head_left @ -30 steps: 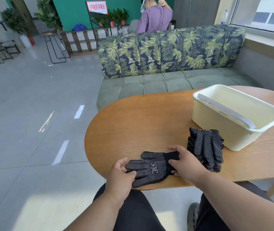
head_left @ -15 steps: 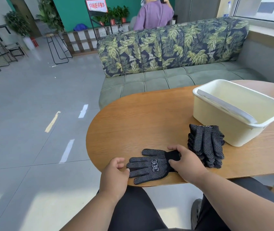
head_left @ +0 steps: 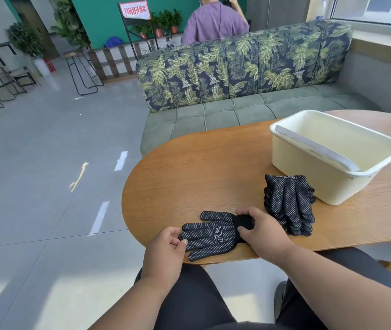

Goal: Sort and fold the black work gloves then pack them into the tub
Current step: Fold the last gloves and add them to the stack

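— So, where is the glove that the person works on?
— One black dotted glove lies flat on the wooden table, near the front edge, with its fingers pointing to the left. The right hand holds its cuff, thumb and fingers curled around the dark knit end. The left hand is at the fingertips of the glove; its fingers are curled and seem to pinch one glove finger.
— And the other gloves?
— A stack of black gloves lies just beside the right hand, fingers pointing to the person. Its far end is just beside the cream tub; I cannot tell if they touch.
— What is in the tub?
— I see only a grey handle lying across the rim.
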A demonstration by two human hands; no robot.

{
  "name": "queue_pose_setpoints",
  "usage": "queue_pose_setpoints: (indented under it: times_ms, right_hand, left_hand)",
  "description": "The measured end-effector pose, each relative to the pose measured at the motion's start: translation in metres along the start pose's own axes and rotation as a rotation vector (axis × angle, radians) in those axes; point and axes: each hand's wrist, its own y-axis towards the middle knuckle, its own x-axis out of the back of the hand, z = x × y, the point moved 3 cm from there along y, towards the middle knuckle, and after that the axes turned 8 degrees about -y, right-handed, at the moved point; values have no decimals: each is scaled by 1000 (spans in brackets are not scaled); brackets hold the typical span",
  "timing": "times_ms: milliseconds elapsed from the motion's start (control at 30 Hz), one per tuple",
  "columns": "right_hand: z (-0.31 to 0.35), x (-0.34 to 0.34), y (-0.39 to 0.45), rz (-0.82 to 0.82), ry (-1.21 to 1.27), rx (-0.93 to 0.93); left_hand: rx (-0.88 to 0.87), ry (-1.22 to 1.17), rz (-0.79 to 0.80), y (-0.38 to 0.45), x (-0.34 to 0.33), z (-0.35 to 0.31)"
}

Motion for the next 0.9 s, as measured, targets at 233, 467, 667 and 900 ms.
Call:
queue_pose_setpoints:
  times_ms: [233,467,667,900]
  right_hand:
    - [-1,1,-3,-6,-9,-4]
    - [0,1,-4,-14,-11,-3]
    - [0,1,-5,-18,-24,3]
    - [0,0,-6,-20,-10,3]
  left_hand:
    - [-42,-4,112,-4,2,4]
    - [-46,7,127,-1,1,5]
    - [-20,49,131,5,0,5]
    - [-91,60,97,-1,1,-2]
